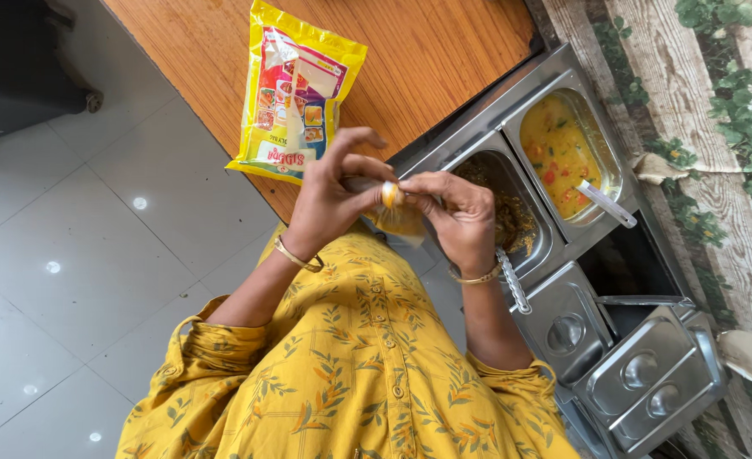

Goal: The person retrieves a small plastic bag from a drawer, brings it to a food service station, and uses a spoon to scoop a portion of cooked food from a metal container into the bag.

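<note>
One head-worn camera looks steeply down, close above the counter (pixel 444 51).

The small clear pouch (pixel 397 217) is mostly buried under both hands, and the stacked steel lids (pixel 648 374) get chopped off by the bottom edge.

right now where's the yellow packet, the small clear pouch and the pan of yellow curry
yellow packet (pixel 295 93), head view, middle of its printed front
small clear pouch (pixel 397 217), head view, filled lower part
pan of yellow curry (pixel 607 140), head view, right rim
</note>
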